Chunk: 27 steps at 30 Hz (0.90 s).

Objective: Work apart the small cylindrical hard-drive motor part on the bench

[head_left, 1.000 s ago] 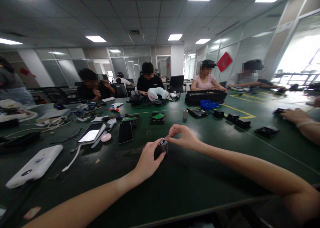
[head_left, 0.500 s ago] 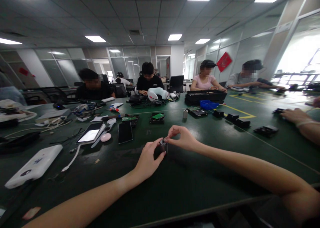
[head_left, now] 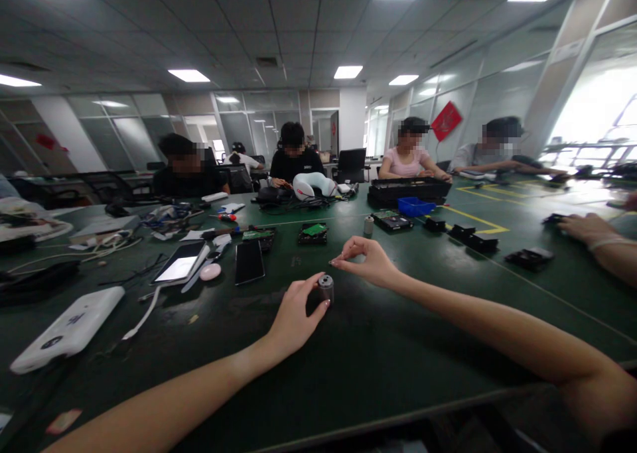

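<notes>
A small cylindrical metal motor (head_left: 326,288) stands upright on the dark green table (head_left: 388,373), its round top showing a dark centre. My left hand (head_left: 294,312) is closed around the motor's left side, thumb at the front and fingers behind. Just above and to the right of it is my right hand (head_left: 367,262), thumb and forefinger pinched together, apart from the motor. A tiny dark thing seems to sit at those fingertips, too small to name. Farther back stands a similar light metal cylinder (head_left: 368,225).
Hard drives (head_left: 313,233) lie beyond my hands, with a blue tray (head_left: 416,207) and black brackets (head_left: 472,239) to the right. A black phone (head_left: 249,263), a lit phone (head_left: 182,267) and a white power bank (head_left: 70,330) lie left. Co-workers sit opposite; another person's hand (head_left: 587,231) is at right.
My right hand has lifted up off the motor's top, uncovering it, with fingers still pinched. My left hand and the motor have stayed in place.
</notes>
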Each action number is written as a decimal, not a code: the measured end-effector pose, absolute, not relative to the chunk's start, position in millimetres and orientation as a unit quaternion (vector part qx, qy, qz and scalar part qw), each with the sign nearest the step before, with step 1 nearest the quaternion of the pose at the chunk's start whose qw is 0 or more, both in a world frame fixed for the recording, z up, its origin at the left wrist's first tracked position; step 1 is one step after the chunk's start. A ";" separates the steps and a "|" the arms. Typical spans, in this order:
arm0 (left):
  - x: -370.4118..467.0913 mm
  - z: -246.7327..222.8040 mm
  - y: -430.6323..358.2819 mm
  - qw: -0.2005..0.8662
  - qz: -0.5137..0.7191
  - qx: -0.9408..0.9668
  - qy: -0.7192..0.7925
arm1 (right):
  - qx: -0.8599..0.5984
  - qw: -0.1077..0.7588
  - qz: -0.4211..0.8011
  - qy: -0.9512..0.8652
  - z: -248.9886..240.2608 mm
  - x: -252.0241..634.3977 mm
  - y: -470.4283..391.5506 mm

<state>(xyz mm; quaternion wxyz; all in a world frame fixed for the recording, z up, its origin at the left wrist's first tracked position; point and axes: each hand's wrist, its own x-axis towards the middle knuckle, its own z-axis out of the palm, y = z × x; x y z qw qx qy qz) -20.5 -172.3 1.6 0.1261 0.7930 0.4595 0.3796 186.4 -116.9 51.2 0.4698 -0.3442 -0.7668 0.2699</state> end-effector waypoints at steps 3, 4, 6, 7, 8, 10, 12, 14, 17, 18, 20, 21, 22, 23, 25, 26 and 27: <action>-20.4 3.0 -173.4 0.136 0.376 0.794 0.458 | -0.382 0.453 0.256 -0.764 43.2 196.2 -101.4; -20.4 3.2 -173.6 0.138 0.377 0.794 0.457 | -0.393 0.437 0.255 -0.768 38.8 199.4 -96.5; -20.6 3.1 -173.5 0.141 0.378 0.793 0.456 | -0.404 0.401 0.259 -0.780 29.2 204.9 -88.9; -20.8 3.0 -173.4 0.142 0.378 0.793 0.456 | -0.405 0.385 0.262 -0.787 24.7 207.1 -86.3; -21.0 2.8 -173.2 0.142 0.378 0.793 0.456 | -0.404 0.372 0.266 -0.792 20.9 208.7 -84.5; -21.3 2.6 -172.9 0.141 0.377 0.794 0.455 | -0.400 0.356 0.272 -0.799 15.6 210.6 -82.9; -21.3 2.7 -172.9 0.141 0.373 0.794 0.458 | -0.398 0.349 0.273 -0.803 13.4 210.9 -82.8; -20.9 3.1 -173.3 0.143 0.370 0.794 0.461 | -0.396 0.347 0.270 -0.806 12.9 210.3 -83.3; -20.0 4.1 -174.2 0.141 0.376 0.793 0.458 | -0.395 0.354 0.263 -0.806 14.7 208.7 -83.7; -19.8 4.4 -174.5 0.140 0.378 0.794 0.456 | -0.395 0.359 0.259 -0.805 16.4 208.2 -83.9; -19.4 4.8 -174.8 0.139 0.379 0.793 0.456 | -0.397 0.372 0.251 -0.801 22.5 207.0 -85.3; -19.3 4.9 -174.8 0.139 0.377 0.793 0.458 | -0.398 0.380 0.245 -0.798 27.0 206.3 -86.9; -19.3 4.9 -174.8 0.139 0.376 0.792 0.461 | -0.399 0.390 0.240 -0.794 32.2 205.3 -89.3; -19.3 4.8 -174.6 0.137 0.375 0.792 0.462 | -0.397 0.401 0.236 -0.791 37.8 204.1 -92.5; -19.5 4.4 -174.3 0.132 0.376 0.793 0.460 | -0.384 0.424 0.235 -0.786 48.7 200.8 -100.8; -19.6 4.3 -174.2 0.129 0.376 0.795 0.458 | -0.372 0.432 0.240 -0.786 53.1 198.8 -105.6; -19.6 4.2 -174.1 0.127 0.376 0.796 0.458 | -0.359 0.435 0.247 -0.788 56.5 196.8 -110.4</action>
